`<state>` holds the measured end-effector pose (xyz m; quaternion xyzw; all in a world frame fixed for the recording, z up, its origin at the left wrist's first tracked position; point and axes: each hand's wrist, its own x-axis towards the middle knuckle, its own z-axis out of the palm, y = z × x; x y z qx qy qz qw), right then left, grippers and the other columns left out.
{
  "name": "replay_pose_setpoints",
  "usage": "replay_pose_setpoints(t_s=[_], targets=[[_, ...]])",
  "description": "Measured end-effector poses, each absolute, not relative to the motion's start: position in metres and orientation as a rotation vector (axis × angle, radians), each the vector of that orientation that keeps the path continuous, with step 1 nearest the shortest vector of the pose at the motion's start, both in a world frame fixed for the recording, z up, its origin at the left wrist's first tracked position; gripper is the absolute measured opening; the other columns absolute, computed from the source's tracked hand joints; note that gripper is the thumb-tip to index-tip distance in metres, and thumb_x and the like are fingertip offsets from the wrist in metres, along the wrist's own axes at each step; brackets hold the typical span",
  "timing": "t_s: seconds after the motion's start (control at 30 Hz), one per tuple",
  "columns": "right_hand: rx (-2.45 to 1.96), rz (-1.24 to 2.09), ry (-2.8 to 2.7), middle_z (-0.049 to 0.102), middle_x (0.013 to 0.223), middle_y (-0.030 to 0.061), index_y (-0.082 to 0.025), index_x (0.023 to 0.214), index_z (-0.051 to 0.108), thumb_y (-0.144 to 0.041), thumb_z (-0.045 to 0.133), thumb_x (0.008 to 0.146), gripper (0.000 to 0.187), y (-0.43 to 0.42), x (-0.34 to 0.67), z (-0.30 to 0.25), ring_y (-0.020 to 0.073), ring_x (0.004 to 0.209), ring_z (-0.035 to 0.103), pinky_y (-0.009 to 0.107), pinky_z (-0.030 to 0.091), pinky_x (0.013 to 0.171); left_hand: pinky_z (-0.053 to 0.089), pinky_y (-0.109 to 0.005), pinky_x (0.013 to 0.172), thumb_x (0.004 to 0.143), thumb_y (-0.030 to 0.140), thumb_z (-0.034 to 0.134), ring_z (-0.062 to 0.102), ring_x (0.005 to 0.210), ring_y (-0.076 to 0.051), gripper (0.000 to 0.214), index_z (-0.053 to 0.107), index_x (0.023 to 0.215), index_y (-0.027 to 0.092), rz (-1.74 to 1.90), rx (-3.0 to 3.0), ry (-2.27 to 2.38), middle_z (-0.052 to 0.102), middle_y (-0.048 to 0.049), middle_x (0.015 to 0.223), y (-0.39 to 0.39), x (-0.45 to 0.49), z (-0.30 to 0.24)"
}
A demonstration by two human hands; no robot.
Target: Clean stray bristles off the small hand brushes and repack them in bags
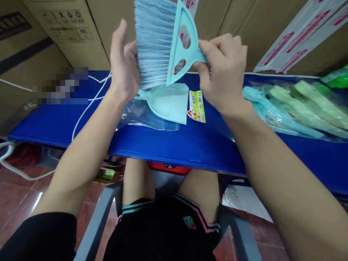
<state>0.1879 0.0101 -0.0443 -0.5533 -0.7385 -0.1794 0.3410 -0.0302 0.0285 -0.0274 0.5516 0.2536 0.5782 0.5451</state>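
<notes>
My right hand [223, 70] grips the mint-green frame of a hand brush [154, 43], holding it upright above the table. The brush has long, pale blue bristles and cut-out holes in its frame. My left hand [125, 65] presses against the bristle side, with its thumb raised and its fingers hidden behind the bristles. Below the brush, a matching mint-green dustpan [168, 103] lies flat on the blue table [176, 150]. A clear plastic bag [143, 115] lies under its handle, and a yellow printed label card [196, 106] lies next to it.
Several bagged pale green and blue dustpan sets [296, 108] lie at the table's right. A white cable [89, 105] runs across the left side. Cardboard boxes [152, 21] stand behind the table. Below are grey chair arms [95, 224] and red floor tiles [19, 203].
</notes>
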Motion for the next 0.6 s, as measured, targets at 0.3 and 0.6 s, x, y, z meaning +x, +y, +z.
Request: replay_pose_setpoints(t_s=[0.3,0.6], targets=[[-1.406,-0.454,-1.919,0.070,0.128,0.0116,-0.027,0.140,0.070,-0.027,0.056,0.098,0.044,0.009,0.190,-0.045,0.0322,0.114,0.059,0.046,0.045,0.094,0.058,-0.036,0.102,0.093,0.024,0.078,0.068,0.103,-0.022,0.009,0.080,0.086,0.030,1.533,1.555,0.641,0.081,0.0060,0.094,0.054,-0.038,-0.045],[-1.323,-0.545,-1.877,0.070,0.123,0.0094,-0.033,0.135,0.071,-0.035,0.056,0.097,0.041,0.017,0.196,-0.054,0.0352,0.115,0.060,0.054,0.045,0.098,0.054,-0.037,0.100,0.089,0.019,0.085,0.066,0.103,-0.023,0.008,0.082,0.084,0.025,1.517,1.551,0.617,0.080,0.0027,0.088,0.051,-0.041,-0.038]])
